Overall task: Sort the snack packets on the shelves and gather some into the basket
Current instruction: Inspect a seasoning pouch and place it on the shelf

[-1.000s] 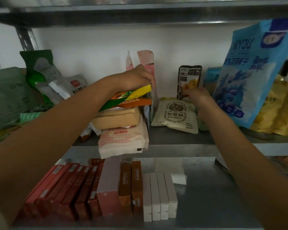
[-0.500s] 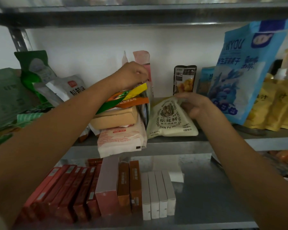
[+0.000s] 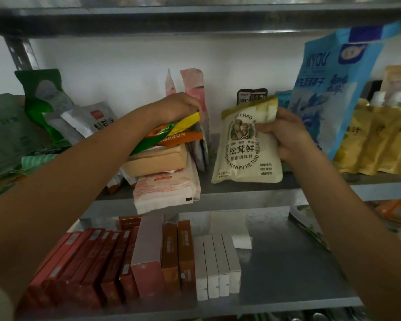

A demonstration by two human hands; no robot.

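Pinching the top corner of a cream seasoning pouch (image 3: 245,156) whose base rests on the middle shelf (image 3: 252,195), a person's right hand (image 3: 287,137) holds it upright, while the left hand (image 3: 178,106), fingers curled over the far edge, steadies a leaning stack of packets (image 3: 164,158). Letting go could send the overhanging stack sliding off the lip. Grey metal shelving backs onto a white wall (image 3: 125,66); no basket is in view.
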